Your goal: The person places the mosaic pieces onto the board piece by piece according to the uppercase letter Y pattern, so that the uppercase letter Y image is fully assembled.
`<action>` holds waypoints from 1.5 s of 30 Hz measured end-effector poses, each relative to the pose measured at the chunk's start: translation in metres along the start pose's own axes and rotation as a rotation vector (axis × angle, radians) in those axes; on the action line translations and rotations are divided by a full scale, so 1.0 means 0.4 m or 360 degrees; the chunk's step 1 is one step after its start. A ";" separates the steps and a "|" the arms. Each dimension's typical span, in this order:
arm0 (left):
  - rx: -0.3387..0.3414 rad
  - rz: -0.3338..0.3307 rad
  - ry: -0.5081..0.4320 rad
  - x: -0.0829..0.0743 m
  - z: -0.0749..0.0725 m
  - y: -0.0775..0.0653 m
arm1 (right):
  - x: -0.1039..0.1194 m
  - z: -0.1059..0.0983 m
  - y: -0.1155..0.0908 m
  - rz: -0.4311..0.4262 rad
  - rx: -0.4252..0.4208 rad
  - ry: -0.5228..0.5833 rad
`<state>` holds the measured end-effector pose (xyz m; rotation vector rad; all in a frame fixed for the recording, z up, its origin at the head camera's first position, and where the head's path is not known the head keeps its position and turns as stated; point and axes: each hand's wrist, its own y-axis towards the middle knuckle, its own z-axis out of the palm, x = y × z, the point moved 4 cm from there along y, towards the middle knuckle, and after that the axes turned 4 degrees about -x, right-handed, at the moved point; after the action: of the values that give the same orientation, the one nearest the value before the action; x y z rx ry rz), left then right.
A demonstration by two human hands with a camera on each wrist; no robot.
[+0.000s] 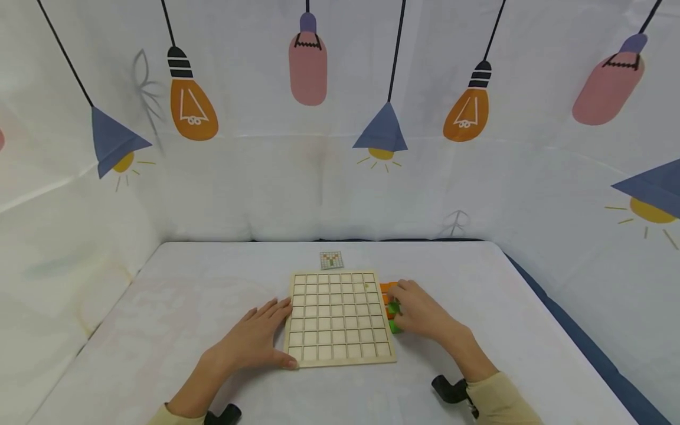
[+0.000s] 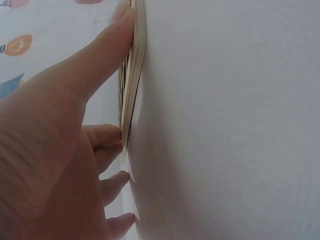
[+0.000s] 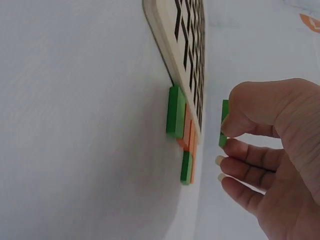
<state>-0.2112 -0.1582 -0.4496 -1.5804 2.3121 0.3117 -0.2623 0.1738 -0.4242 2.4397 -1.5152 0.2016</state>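
A pale wooden grid board (image 1: 340, 323) lies flat on the white table, its square cells bare. My left hand (image 1: 254, 339) touches the board's left side, thumb on the near left corner and fingers spread along the edge. Beside the board's right edge, my right hand (image 1: 425, 313) pinches a small green block (image 3: 224, 106) between thumb and index finger, held above the table. Under and next to that hand lie several orange blocks (image 1: 385, 288) and green blocks (image 3: 175, 112), close against the board. The hand partly hides these blocks in the head view.
A small card (image 1: 332, 260) with a coloured grid pattern lies behind the board. White cloth walls (image 1: 319, 177) printed with lamps and bulbs enclose the back and sides of the table. Black wrist mounts (image 1: 450, 389) sit under both wrists.
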 end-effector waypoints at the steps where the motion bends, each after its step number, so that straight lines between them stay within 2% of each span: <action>1: -0.0003 -0.0002 0.0007 0.001 0.002 0.000 | 0.006 -0.001 0.002 -0.0029 -0.0015 -0.0004; 7: -0.0012 -0.0010 0.0032 0.005 0.010 0.003 | 0.041 -0.003 0.017 -0.0171 -0.0072 0.0032; 22: -0.0010 -0.0005 0.0002 0.000 0.005 0.003 | 0.113 0.031 0.047 -0.0184 0.0028 0.0191; 35: -0.0008 -0.0013 -0.0003 0.003 0.004 0.003 | 0.173 0.058 0.064 -0.0273 0.0056 0.0161; 41: 0.0018 -0.0041 -0.0015 0.004 0.006 0.004 | 0.193 0.065 0.062 -0.0329 0.0076 0.0210; 45: 0.0034 -0.0051 -0.0007 0.005 0.009 0.005 | 0.204 0.071 0.060 -0.0379 0.0068 0.0179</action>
<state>-0.2134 -0.1578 -0.4538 -1.6030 2.2770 0.2818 -0.2479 0.0855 -0.4273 2.5679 -1.1747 0.3203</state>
